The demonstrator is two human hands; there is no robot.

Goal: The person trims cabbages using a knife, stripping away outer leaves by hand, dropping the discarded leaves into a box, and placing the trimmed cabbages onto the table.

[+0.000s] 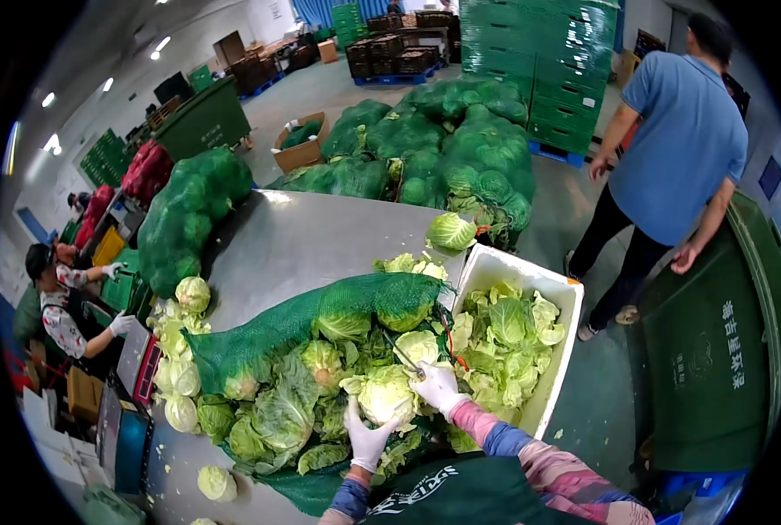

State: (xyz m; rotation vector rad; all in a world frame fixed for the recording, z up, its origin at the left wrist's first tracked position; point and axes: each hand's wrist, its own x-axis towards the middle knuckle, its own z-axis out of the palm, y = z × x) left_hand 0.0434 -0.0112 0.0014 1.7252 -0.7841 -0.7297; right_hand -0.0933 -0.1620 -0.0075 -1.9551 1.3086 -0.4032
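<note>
Cabbage [385, 398], pale, on open green net; left hand [367, 440] at its seven o'clock, spread half open, touching leaves; right hand [439, 388] at three o'clock, closed around knife [404, 358].

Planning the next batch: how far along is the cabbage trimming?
Roughly midway, can't count exactly.
Looks done: pale heads at the table's left; loose leaves in the white box.
In hand: left hand on a pale cabbage, right hand holding a slim tool.
Left: leafy heads in the open net; probably the full sacks beyond.
</note>
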